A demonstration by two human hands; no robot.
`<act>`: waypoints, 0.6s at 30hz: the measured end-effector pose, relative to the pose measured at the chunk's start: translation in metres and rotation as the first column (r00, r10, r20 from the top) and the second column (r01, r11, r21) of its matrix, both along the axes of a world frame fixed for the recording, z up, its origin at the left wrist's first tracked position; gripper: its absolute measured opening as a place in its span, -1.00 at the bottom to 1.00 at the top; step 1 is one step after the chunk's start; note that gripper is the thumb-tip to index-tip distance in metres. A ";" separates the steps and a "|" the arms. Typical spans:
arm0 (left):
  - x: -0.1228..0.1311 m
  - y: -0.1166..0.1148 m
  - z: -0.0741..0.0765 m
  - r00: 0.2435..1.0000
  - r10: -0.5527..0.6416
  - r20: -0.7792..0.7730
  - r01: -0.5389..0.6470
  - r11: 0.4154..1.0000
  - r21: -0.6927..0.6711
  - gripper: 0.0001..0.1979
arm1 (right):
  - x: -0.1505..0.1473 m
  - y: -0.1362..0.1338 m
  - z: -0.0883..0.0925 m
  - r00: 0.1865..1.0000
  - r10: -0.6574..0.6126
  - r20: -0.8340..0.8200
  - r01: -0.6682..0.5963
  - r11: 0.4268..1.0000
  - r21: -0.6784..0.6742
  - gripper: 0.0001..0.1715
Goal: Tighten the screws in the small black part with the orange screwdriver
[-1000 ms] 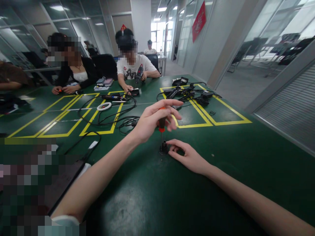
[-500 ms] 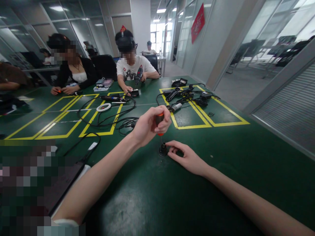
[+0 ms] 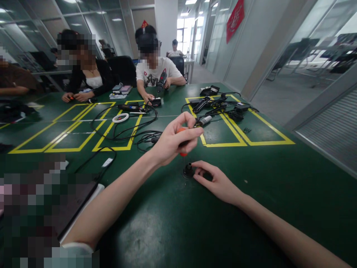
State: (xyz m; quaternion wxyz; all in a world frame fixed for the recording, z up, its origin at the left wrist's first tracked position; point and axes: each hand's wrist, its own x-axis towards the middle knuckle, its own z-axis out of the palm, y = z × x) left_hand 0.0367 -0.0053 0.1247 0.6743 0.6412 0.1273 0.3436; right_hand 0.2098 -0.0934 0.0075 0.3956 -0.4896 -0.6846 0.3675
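My left hand is wrapped round the orange and dark handle of a screwdriver, which stands upright. Its thin shaft runs down to a small black round part with a short raised tube, lying on the green table. From the right, my right hand touches that part with thumb and index finger; the other fingers are curled. Where the screwdriver's tip meets the part is too small to make out.
Beyond are cables, a white ring, tools with black cords and yellow tape outlines. Across the table a person holds a power drill; another person sits left. A pixelated dark object lies at near left.
The fingers of my left hand have shifted on the screwdriver handle, the index finger now stretched across it. My right hand stays at the black part. The whole view has moved slightly.
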 end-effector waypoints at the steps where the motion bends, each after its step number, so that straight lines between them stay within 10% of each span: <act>1: -0.001 0.000 0.001 1.000 -0.005 -0.004 0.005 1.000 0.003 -0.67 | 0.000 0.000 0.000 1.000 -0.002 0.004 0.002 1.000 -0.006 -0.70; 18: 0.001 0.006 -0.002 0.984 -0.178 0.002 0.177 0.976 -0.125 -0.63 | 0.002 -0.003 -0.005 0.987 0.016 0.158 -0.015 1.000 -0.013 -0.46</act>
